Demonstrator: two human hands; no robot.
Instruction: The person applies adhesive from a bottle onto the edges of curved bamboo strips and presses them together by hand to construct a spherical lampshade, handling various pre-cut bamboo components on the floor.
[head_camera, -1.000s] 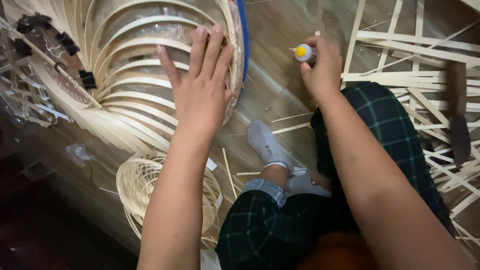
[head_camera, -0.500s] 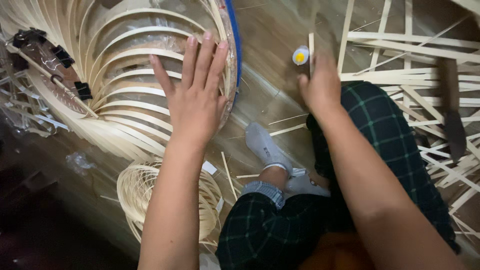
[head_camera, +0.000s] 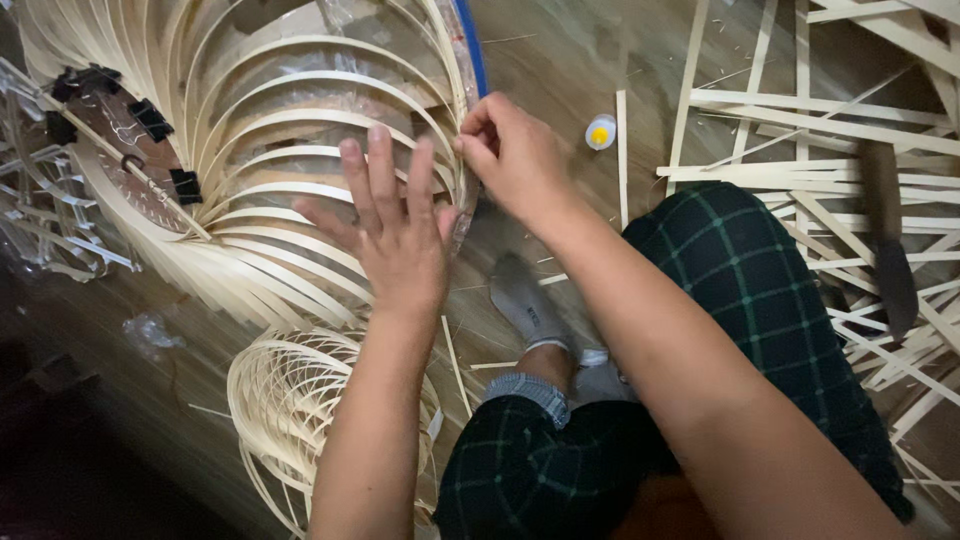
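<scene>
A large frame of curved bamboo strips (head_camera: 260, 130) lies on the wooden floor in front of me. My left hand (head_camera: 395, 225) rests flat on its ribs with the fingers spread. Pinched fingertips of my right hand (head_camera: 515, 150) touch the frame's rim beside a blue band (head_camera: 472, 50). A small bottle with a yellow cap (head_camera: 600, 132) stands on the floor just right of that hand, with a loose bamboo strip (head_camera: 622, 160) beside it.
Black binder clips (head_camera: 150, 120) hold the strips at the frame's left. A smaller woven bamboo piece (head_camera: 285, 400) lies by my knee. Several loose bamboo strips (head_camera: 800, 110) and a dark-handled tool (head_camera: 885, 240) are at the right. My legs in green checked trousers (head_camera: 760, 300) are folded below.
My right hand let go of the yellow-capped bottle, which now stands on the floor, and moved left to the frame's rim. My left hand stayed on the ribs.
</scene>
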